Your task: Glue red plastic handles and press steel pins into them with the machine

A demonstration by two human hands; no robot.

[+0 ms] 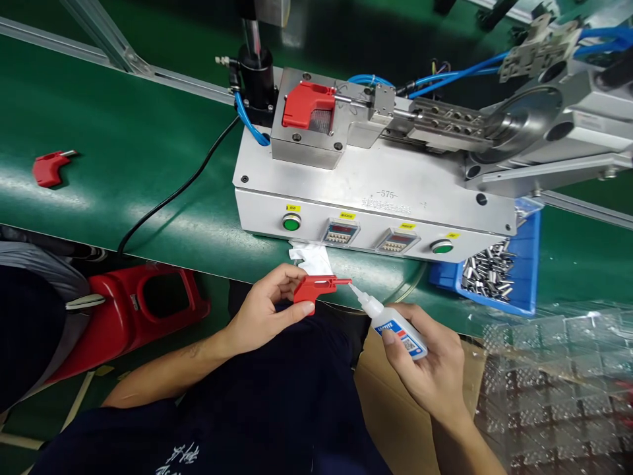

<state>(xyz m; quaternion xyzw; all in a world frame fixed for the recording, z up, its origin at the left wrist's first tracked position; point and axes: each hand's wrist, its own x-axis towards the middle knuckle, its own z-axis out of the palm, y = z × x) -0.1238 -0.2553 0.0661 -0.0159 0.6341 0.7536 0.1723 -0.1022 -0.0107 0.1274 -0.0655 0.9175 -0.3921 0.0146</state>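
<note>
My left hand (pixel 264 307) pinches a small red plastic part (pixel 316 290) with a thin stem pointing right. My right hand (pixel 425 359) grips a small white glue bottle (pixel 395 328) with a blue label, tilted so its nozzle tip touches the end of the part's stem. Both hands are in front of a grey metal press machine (pixel 376 198). A second red part (pixel 309 105) sits in the machine's fixture. A third red part (pixel 49 168) lies on the green belt at far left.
A blue bin of small metal pins (pixel 494 274) stands right of the machine. Clear plastic trays (pixel 554 382) lie at lower right, over a cardboard box (pixel 380 396). White tissue (pixel 311 257) lies at the machine's front. A red stool (pixel 143 307) and another person's clothing sit lower left.
</note>
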